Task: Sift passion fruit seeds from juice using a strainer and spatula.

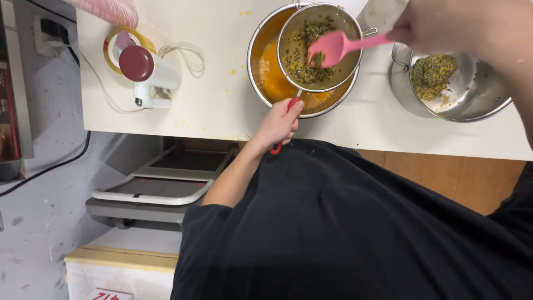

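Sieve (pixel 319 47) sits atop the steel bowl (pixel 266 78) of orange juice, on the white table (pixel 222 105), loaded with seedy pulp. Left hand (pixel 277 125) is wrapped fully around the sieve's red handle (pixel 291 104), near the table edge. Right hand (pixel 444 28) is closed on the pink spatula (pixel 338 47), whose blade presses into the pulp.

Risks as I read them: the sieve looks held level mainly by that one handle, so a hard push could tip it and drop seeds into the strained juice. Juice spots already dot the table; more could splash. A second bowl (pixel 472 94) of spent seeds stands close at right, within elbow reach. The white appliance (pixel 147 75) and its cord lie well apart at left.
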